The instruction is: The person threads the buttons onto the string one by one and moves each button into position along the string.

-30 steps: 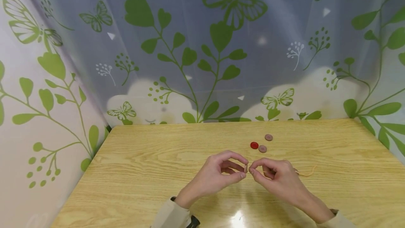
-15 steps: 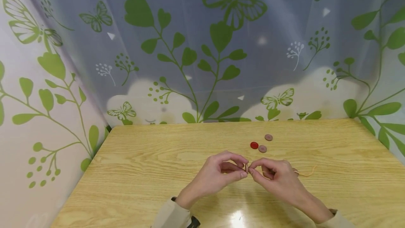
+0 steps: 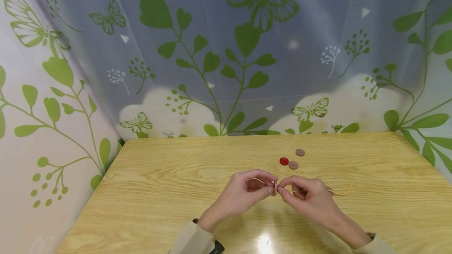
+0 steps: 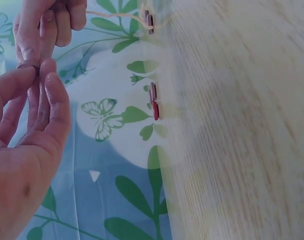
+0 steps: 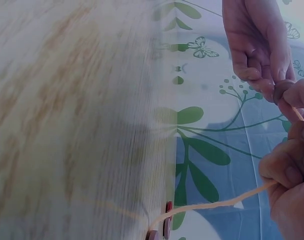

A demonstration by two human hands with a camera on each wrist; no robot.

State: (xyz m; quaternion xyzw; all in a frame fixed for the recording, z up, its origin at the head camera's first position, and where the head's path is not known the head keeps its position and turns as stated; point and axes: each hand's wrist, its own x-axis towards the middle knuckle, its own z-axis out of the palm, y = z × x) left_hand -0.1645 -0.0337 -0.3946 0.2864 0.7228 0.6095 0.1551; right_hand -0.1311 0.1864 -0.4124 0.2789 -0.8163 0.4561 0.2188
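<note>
My left hand (image 3: 241,191) pinches a brown button (image 3: 275,188) between thumb and fingers, and the button stands on edge above the table. The right hand (image 3: 312,197) meets it from the other side, its thumb and index fingertips right at the button. A thin orange cord (image 5: 298,114) shows between the right fingers beside the button (image 5: 283,92). More of that cord (image 5: 217,204) comes out of the curled lower right fingers and trails down to the table. Whether the cord passes through the button I cannot tell; fingertips hide the holes.
Beyond the hands on the wooden table (image 3: 169,171) lie a red button (image 3: 284,161) and two brownish buttons, one (image 3: 293,165) close beside it and another (image 3: 300,152) farther back. Behind the right hand another brownish piece (image 3: 330,190) shows near the cord's tail (image 3: 344,193). A printed curtain (image 3: 197,69) hangs behind.
The button in the left fingers has shifted slightly toward the right fingertips and shows more of its edge. The left thumb has moved up along it; the right hand stays nearly still.
</note>
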